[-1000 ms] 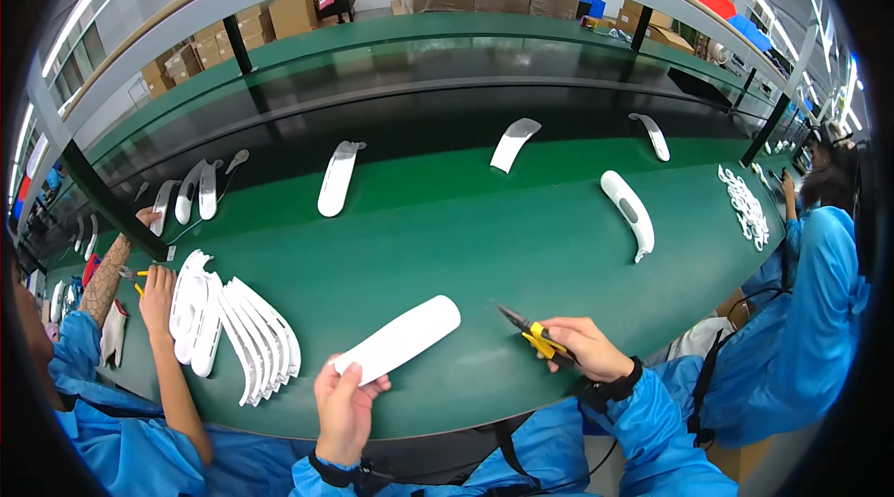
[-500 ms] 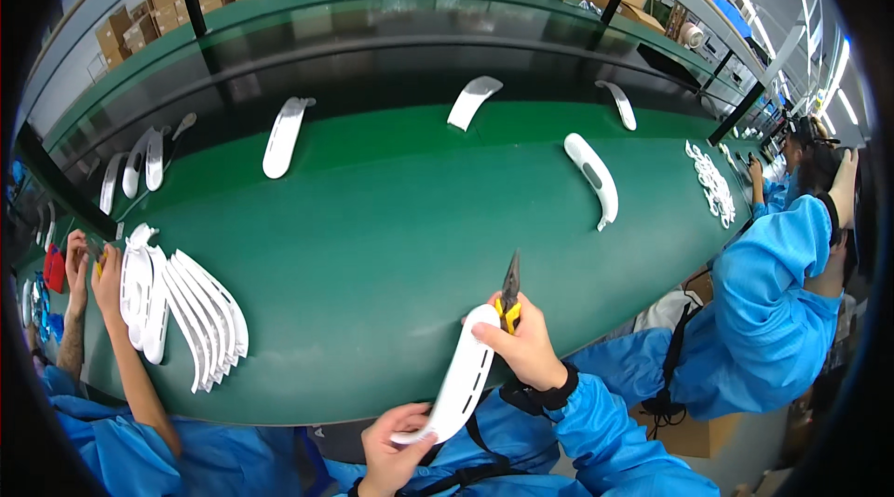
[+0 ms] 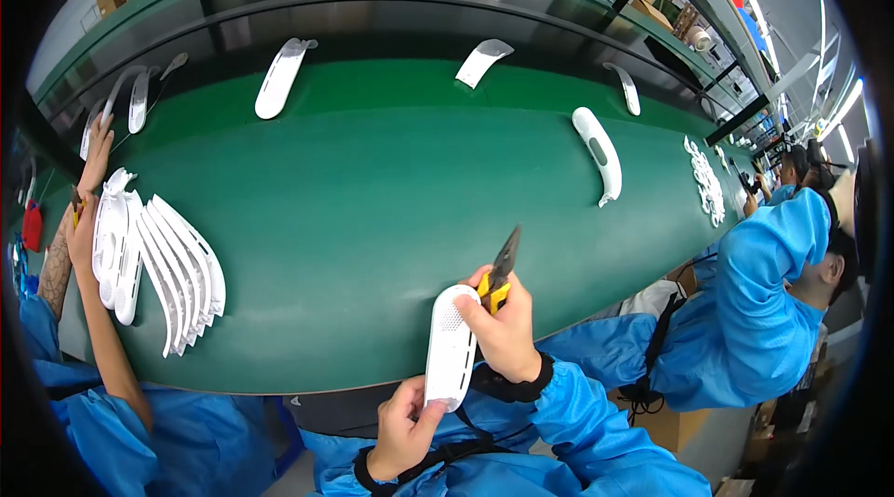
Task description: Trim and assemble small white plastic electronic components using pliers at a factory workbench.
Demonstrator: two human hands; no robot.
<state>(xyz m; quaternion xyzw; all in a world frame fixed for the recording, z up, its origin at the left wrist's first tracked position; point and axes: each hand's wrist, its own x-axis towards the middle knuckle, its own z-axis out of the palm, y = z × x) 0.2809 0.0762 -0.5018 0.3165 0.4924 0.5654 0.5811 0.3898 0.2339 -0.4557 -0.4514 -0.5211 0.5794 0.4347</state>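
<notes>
Head view: a white oblong plastic part (image 3: 452,348) held upright between both hands at the near edge of the green belt (image 3: 372,208).

The left hand (image 3: 402,422) pinches the part's lower end; its long axis runs up and away from the person. The right hand (image 3: 503,329), clenched around yellow-handled cutters (image 3: 500,269), rests its fingertips against the part's upper right edge, the blades pointing up past the top end, so the right hand is nearer that end.
</notes>
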